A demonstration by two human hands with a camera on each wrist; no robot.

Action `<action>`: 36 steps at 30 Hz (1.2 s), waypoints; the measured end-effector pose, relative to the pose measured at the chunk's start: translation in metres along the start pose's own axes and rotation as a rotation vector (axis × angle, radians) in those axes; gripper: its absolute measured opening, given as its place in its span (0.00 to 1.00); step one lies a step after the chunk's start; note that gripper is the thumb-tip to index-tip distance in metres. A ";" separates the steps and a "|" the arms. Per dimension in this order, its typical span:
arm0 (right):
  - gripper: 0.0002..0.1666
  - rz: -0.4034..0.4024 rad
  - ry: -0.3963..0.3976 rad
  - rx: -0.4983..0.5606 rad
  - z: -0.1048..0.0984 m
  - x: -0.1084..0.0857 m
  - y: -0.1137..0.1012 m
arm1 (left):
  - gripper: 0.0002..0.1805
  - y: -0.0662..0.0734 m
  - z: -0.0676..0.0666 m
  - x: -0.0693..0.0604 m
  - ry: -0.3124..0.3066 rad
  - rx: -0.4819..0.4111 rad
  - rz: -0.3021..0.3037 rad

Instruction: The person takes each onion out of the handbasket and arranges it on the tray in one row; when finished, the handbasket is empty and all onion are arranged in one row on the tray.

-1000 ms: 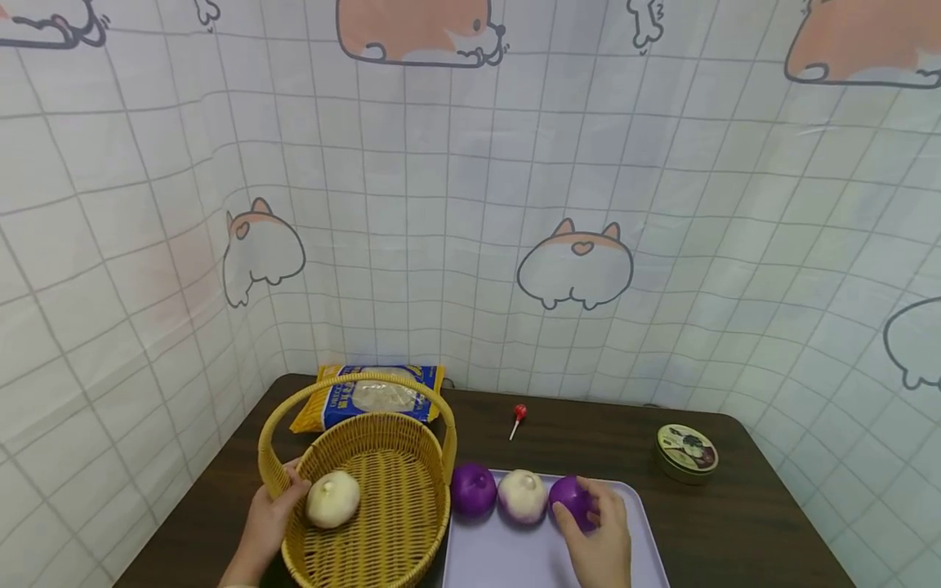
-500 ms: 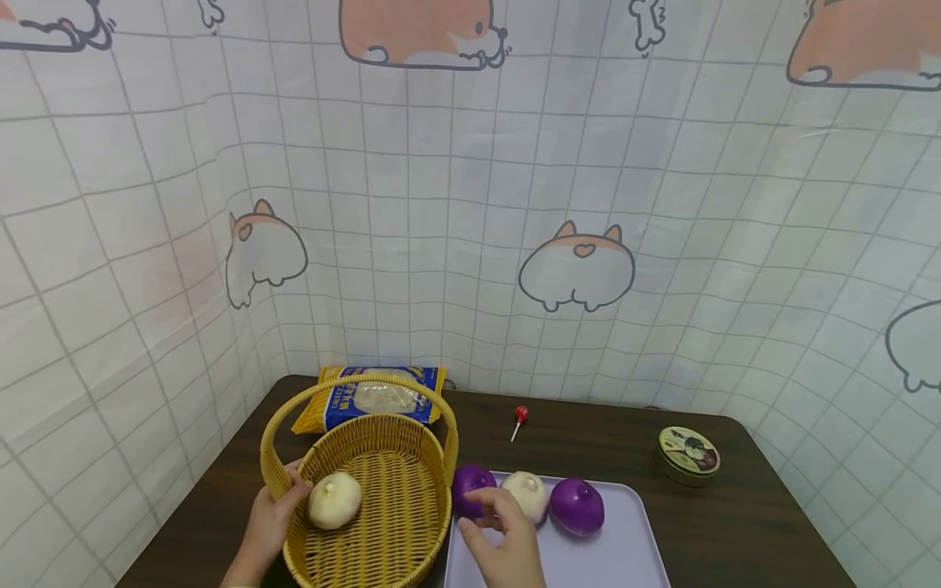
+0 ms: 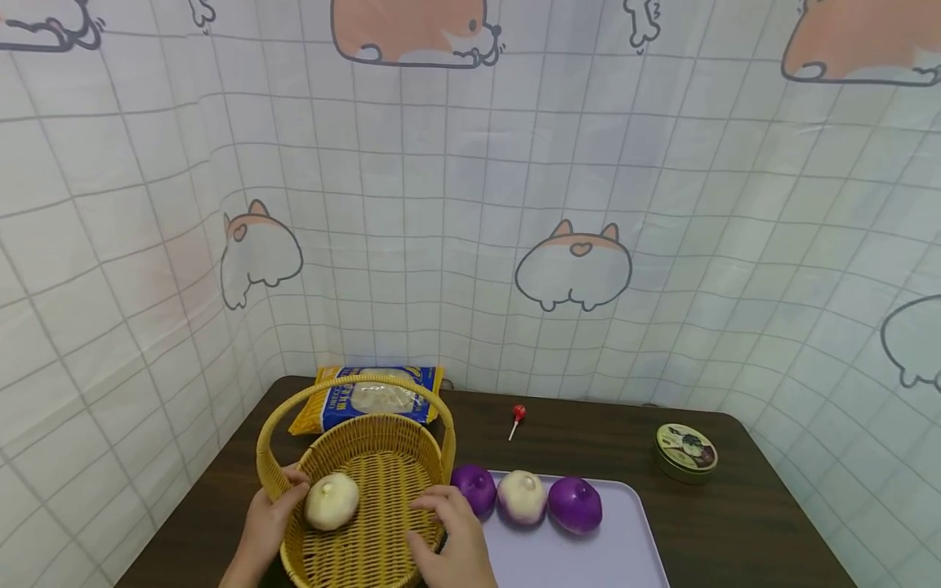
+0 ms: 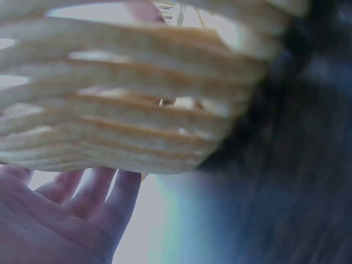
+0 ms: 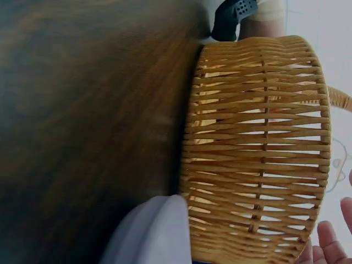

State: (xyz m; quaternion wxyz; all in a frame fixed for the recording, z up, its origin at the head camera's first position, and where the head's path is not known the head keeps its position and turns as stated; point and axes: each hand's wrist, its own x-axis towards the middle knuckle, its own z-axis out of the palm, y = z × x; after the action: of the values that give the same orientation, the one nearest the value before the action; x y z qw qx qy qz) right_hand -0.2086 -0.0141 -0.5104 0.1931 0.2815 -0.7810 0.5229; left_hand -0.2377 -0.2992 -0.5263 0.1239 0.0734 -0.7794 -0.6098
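Basket point(image 3: 385, 490) clasped in left grip point(image 3: 267, 516); right grip point(image 3: 459, 539) unclenched; purple onions point(image 3: 576, 505), head view only.

Head high; wrist views near basket point(image 5: 220, 132)

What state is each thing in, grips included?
Wicker basket, upright, open-topped
White onion, uncut, inside basket
Lilac tray, lying flat
Left purple onion, uncut, partly hidden
Right purple onion, uncut, on tray
Purple-tinged onion, uncut, between them
Round tin, closed
Lollipop, lying down; can't tell if wrapped
Pasta bag, lying down; can't tell if sealed
Left grip, holding basket
Right grip, holding nothing, near basket rim
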 end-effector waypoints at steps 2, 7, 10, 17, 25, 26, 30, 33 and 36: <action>0.19 -0.017 -0.017 -0.039 0.002 0.003 -0.002 | 0.16 0.000 0.000 0.000 0.013 0.027 0.007; 0.17 0.054 -0.097 -0.142 0.006 0.011 -0.011 | 0.19 0.000 0.000 -0.001 0.006 0.039 0.046; 0.16 0.142 -0.160 -0.147 0.009 0.016 -0.017 | 0.22 -0.001 -0.001 -0.001 -0.025 0.033 0.047; 0.20 0.199 -0.285 -0.138 0.019 0.025 -0.022 | 0.26 -0.003 -0.005 0.001 -0.095 -0.001 0.018; 0.25 0.224 -0.373 -0.105 0.032 0.035 -0.023 | 0.34 -0.003 -0.005 0.001 -0.120 -0.002 -0.008; 0.26 0.228 -0.373 -0.104 0.034 0.037 -0.022 | 0.34 -0.003 -0.005 0.001 -0.122 -0.003 -0.015; 0.27 0.283 -0.367 -0.066 0.042 0.045 -0.017 | 0.34 -0.004 -0.005 0.002 -0.128 -0.013 -0.037; 0.28 0.332 -0.344 -0.032 0.048 0.051 -0.013 | 0.34 -0.003 -0.004 0.002 -0.127 -0.017 -0.055; 0.28 0.352 -0.314 -0.028 0.055 0.055 -0.010 | 0.34 -0.002 -0.006 0.002 -0.118 -0.008 -0.072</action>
State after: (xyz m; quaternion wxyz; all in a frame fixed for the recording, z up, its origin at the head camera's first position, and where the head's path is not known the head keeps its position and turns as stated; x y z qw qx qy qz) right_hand -0.2451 -0.0812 -0.4914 -0.0210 0.2161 -0.8457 0.4874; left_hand -0.2377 -0.3054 -0.5272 0.0560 0.0645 -0.7799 -0.6200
